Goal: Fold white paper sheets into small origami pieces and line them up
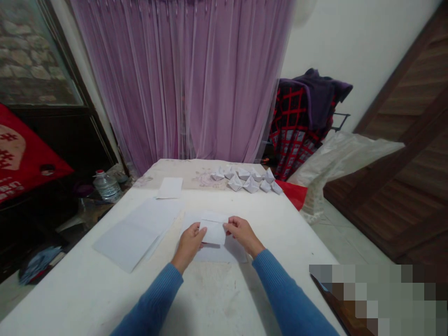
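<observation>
A small folded white paper (213, 233) is held up between my two hands, above a flat white sheet (220, 254) on the table. My left hand (189, 241) pinches its left edge, thumb on top. At its upper right edge, my right hand (242, 233) grips it between thumb and fingers. Larger white sheets (129, 233) lie on the left, and a smaller stack of white paper (170, 188) rests behind them. Several folded paper boats (251, 185) stand in a cluster at the far right of the table.
The white table (217, 298) stretches toward a purple curtain (210, 84). Left of it, on the floor side, is a plastic water bottle (107, 186). Beyond the right edge are a red bag (294, 193), translucent plastic (336, 158) and draped cloths (297, 116).
</observation>
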A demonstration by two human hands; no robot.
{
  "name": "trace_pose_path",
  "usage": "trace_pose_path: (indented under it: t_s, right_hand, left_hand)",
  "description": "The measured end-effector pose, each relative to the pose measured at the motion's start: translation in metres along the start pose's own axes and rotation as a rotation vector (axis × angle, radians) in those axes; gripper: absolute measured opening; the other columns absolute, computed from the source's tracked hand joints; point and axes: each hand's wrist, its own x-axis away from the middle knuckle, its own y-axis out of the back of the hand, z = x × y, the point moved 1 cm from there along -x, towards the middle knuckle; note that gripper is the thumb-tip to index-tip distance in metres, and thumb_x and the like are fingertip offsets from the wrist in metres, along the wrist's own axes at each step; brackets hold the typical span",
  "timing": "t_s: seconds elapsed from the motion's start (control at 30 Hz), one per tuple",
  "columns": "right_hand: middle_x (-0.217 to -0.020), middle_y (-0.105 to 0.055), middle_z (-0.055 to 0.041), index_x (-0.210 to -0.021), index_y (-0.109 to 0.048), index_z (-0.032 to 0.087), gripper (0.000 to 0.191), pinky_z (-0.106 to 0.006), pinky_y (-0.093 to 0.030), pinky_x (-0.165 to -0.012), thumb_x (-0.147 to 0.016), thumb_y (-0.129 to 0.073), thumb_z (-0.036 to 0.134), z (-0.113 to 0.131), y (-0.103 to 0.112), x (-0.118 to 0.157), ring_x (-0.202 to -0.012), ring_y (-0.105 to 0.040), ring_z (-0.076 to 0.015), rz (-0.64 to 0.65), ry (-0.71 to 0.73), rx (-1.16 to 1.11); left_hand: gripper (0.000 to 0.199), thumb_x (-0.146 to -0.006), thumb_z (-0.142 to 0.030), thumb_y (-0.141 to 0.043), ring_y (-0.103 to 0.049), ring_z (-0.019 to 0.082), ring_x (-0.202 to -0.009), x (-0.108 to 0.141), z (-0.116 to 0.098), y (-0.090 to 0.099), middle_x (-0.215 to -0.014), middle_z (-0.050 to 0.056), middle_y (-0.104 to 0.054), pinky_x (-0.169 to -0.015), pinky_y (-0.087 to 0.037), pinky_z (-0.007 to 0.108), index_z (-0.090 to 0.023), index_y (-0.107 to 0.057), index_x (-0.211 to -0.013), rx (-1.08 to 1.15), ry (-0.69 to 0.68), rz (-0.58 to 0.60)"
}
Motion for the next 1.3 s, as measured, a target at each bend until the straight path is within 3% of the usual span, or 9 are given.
trace_pose_path:
  t_s: [0.1, 0.27, 0.37, 0.47, 0.6, 0.7, 1.0, 1.3]
  right_hand:
    - [-0.05, -0.055, 0.0042, -0.059, -0.047, 0.022, 0.022, -0.022, -0.038, -0.05, -0.066, -0.06, 0.037, -0.006, -0.003, -0.001, -0.053, -0.056, -0.0132, 0.014, 0.0, 0.015]
    - [-0.051, -0.055, 0.0044, -0.062, -0.049, 0.021, 0.017, -0.023, -0.04, -0.052, -0.068, -0.057, 0.035, -0.016, -0.004, -0.01, -0.053, -0.055, -0.0134, -0.018, 0.037, 0.066]
    - [-0.059, -0.061, 0.003, -0.07, -0.06, 0.02, 0.014, -0.025, -0.043, -0.059, -0.07, -0.056, 0.033, -0.019, -0.001, -0.022, -0.06, -0.057, -0.0149, -0.062, 0.085, 0.132]
    - [-0.076, -0.07, 0.0011, -0.081, -0.069, 0.021, 0.018, -0.028, -0.046, -0.069, -0.072, -0.056, 0.029, -0.016, 0.002, -0.035, -0.073, -0.062, -0.0171, -0.046, 0.131, 0.21]
    - [-0.082, -0.073, 0.0009, -0.081, -0.074, 0.023, 0.017, -0.029, -0.048, -0.074, -0.072, -0.059, 0.022, -0.013, 0.002, -0.05, -0.078, -0.064, -0.0177, 0.033, 0.156, 0.301]
    - [-0.08, -0.074, 0.0006, -0.082, -0.074, 0.022, 0.018, -0.028, -0.048, -0.073, -0.074, -0.059, 0.02, -0.017, -0.004, -0.057, -0.077, -0.064, -0.0173, 0.054, 0.152, 0.357]
    - [-0.086, -0.074, -0.0002, -0.089, -0.075, 0.025, 0.02, -0.028, -0.046, -0.077, -0.08, -0.057, 0.023, -0.027, -0.017, -0.061, -0.081, -0.064, -0.0184, -0.001, 0.181, 0.495]
    - [-0.093, -0.073, -0.0023, -0.094, -0.074, 0.026, 0.023, -0.03, -0.045, -0.079, -0.081, -0.055, 0.025, -0.032, 0.005, -0.037, -0.085, -0.064, -0.0204, 0.005, 0.236, 0.558]
  left_hand:
    - [0.045, -0.065, -0.048, -0.066, -0.057, 0.012, -0.051, -0.003, -0.001, 0.005, -0.066, -0.001, -0.064, -0.043, -0.038, 0.019, -0.017, -0.059, -0.097, 0.01, 0.031, -0.015]
    - [0.057, -0.07, -0.046, -0.064, -0.057, 0.013, -0.052, -0.007, 0.007, 0.01, -0.067, -0.002, -0.064, -0.047, -0.038, 0.021, -0.017, -0.055, -0.117, -0.129, 0.007, 0.037]
    - [0.073, -0.076, -0.038, -0.061, -0.061, 0.015, -0.061, -0.001, 0.012, 0.008, -0.067, -0.004, -0.066, -0.056, -0.041, 0.024, -0.017, -0.037, -0.142, -0.371, -0.052, 0.033]
    - [0.08, -0.081, -0.034, -0.058, -0.066, 0.017, -0.077, 0.006, 0.012, 0.01, -0.084, -0.001, -0.071, -0.067, -0.042, 0.024, -0.017, -0.021, -0.15, -0.598, -0.065, -0.007]
    - [0.05, -0.086, -0.034, -0.054, -0.063, 0.019, -0.094, 0.01, 0.009, 0.017, -0.107, 0.006, -0.067, -0.079, -0.044, 0.027, -0.02, -0.049, -0.134, -0.85, -0.22, -0.09]
    - [0.035, -0.087, -0.036, -0.056, -0.058, 0.023, -0.105, 0.004, 0.008, 0.018, -0.113, 0.009, -0.064, -0.089, -0.042, 0.033, -0.02, -0.061, -0.118, -0.979, -0.358, -0.109]
    - [0.031, -0.086, -0.038, -0.062, -0.057, 0.025, -0.102, -0.022, 0.018, 0.004, -0.101, 0.005, -0.068, -0.091, -0.032, 0.041, -0.023, -0.062, -0.113, -1.096, -0.393, -0.103]
    - [0.022, -0.081, -0.032, -0.067, -0.056, 0.023, -0.102, -0.031, 0.016, 0.006, -0.102, 0.002, -0.068, -0.093, -0.029, 0.041, -0.025, -0.063, -0.102, -1.006, -0.362, -0.035]
